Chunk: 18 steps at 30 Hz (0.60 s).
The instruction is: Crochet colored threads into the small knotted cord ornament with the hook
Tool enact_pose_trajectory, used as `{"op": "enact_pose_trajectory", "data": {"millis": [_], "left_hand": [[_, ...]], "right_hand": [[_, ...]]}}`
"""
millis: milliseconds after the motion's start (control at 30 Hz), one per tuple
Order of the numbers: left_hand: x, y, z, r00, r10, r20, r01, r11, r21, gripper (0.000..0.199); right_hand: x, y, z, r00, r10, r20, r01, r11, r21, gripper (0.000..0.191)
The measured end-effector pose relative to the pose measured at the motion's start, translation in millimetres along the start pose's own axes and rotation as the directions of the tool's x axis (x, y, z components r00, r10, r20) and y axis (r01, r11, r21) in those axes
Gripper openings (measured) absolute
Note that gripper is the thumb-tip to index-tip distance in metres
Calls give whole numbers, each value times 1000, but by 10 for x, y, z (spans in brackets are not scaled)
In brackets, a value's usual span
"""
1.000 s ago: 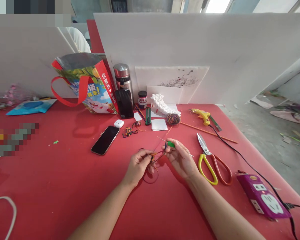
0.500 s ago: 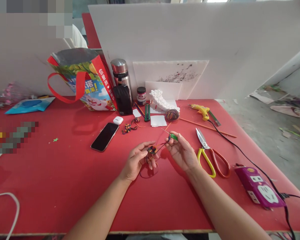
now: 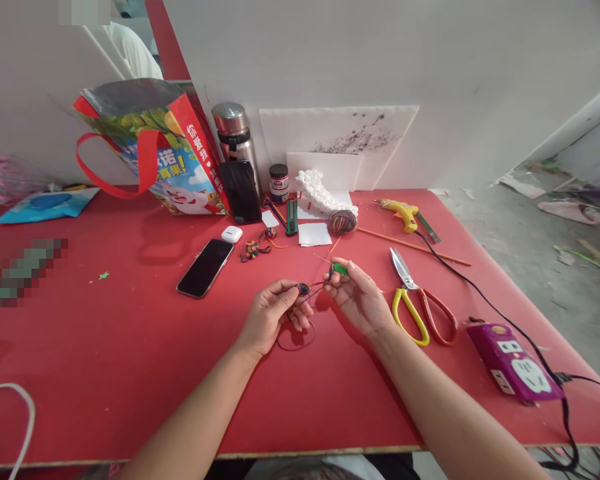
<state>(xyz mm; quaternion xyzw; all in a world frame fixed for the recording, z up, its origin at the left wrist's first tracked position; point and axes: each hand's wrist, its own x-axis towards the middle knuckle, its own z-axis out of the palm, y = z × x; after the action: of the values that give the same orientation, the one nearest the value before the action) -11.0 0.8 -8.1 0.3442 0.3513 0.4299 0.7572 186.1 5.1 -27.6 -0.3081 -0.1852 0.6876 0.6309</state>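
Between the thumb and fingers of my left hand (image 3: 275,312) is a small dark multicoloured crochet piece (image 3: 303,289). My right hand (image 3: 361,297) grips a green-handled crochet hook (image 3: 339,269), its thin metal shaft pointing up and left. Dark yarn is wound by the right fingers and runs across to the piece, and a loop of yarn (image 3: 296,349) hangs below my left hand over the red table. Beyond the hands lies a multicoloured yarn ball (image 3: 343,221), with an orange strand leading toward them. A finished-looking small multicoloured piece (image 3: 251,250) rests further left.
A phone (image 3: 205,268) and a white earbud case (image 3: 231,234) lie left of the hands. Scissors (image 3: 414,300), a yellow glue gun (image 3: 401,213) and a purple power strip (image 3: 515,363) are at the right. A bag (image 3: 180,160) and a steel flask (image 3: 234,137) stand behind.
My left hand has tilted the crochet piece, so its face shows less. The hook has shifted slightly left relative to the piece. The whole view has moved a little.
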Motion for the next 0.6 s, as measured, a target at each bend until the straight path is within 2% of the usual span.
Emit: {"op": "enact_pose_trajectory", "data": {"millis": [300,600], "left_hand": [[54,-33,-39,997,-22,-67,12,990,-137,40],[73,-25,-65,992,96,-81,-111,974,-196,34]], "right_hand": [[21,29,-54,1000,-5,-13,5,999,-35,30],[-29,22,8,1000,-26,15,28,990,-140,32]]}}
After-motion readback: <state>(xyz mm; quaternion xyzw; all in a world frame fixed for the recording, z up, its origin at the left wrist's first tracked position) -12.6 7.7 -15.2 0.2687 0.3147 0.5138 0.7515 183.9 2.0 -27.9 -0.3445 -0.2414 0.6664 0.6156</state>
